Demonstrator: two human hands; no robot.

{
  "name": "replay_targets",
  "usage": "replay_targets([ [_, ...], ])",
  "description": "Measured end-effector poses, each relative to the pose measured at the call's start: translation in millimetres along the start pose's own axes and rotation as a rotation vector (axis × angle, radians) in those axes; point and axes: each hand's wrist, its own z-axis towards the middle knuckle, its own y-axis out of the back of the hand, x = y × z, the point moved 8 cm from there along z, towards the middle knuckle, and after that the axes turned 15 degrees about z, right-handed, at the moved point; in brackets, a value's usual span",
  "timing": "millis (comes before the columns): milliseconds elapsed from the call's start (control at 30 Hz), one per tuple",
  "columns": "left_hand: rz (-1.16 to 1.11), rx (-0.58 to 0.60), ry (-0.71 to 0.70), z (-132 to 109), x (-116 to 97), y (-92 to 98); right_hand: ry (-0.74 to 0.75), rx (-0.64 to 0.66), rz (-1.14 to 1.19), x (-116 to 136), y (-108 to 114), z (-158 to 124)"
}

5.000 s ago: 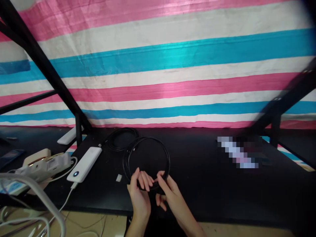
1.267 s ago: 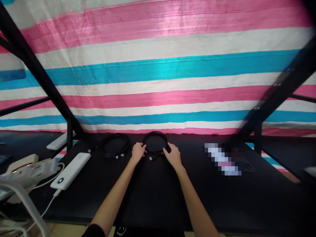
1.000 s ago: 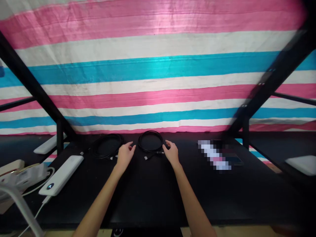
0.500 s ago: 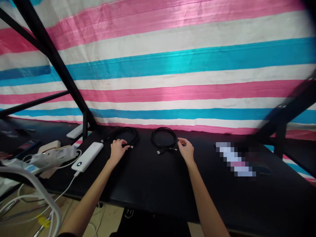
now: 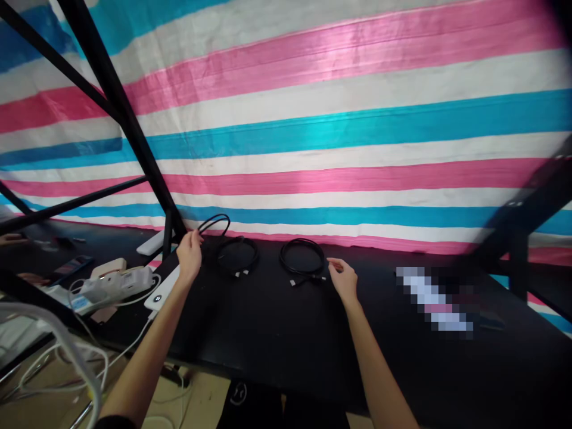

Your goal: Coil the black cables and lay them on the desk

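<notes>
Two coiled black cables lie on the black table (image 5: 277,333) near the striped sheet. My left hand (image 5: 189,257) is closed on a loop of black cable (image 5: 214,223) and holds it lifted above the left coil (image 5: 238,256). My right hand (image 5: 343,279) hovers just right of the right coil (image 5: 302,260), fingers loosely apart and holding nothing. The plug ends of the right coil rest on the table just left of that hand.
A white power bank (image 5: 161,288) with a white lead lies left of my left hand. A white power strip (image 5: 115,283) and loose white wires sit further left. Black frame bars (image 5: 120,113) slant up at left and right. A blurred-out item (image 5: 435,304) lies at right.
Both hands have left the right coil. My left hand moved left and lifted a loop of cable off the table. My right hand stays beside the right coil. The view swung left.
</notes>
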Motion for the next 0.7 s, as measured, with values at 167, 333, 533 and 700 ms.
replay_targets([
  [167,-0.315,-0.150,0.012,-17,-29,51.7,0.055,-0.023,0.142,27,-3,-5],
  [333,-0.838,0.087,0.177,-57,-65,55.0,0.077,0.197,0.341,71,-44,-31],
  [533,-1.116,0.411,0.511,-120,-92,27.6,-0.045,0.663,0.562,123,-93,-114],
  [700,-1.196,0.381,0.693,-142,-79,23.9,-0.557,0.883,0.984,130,-89,-187],
])
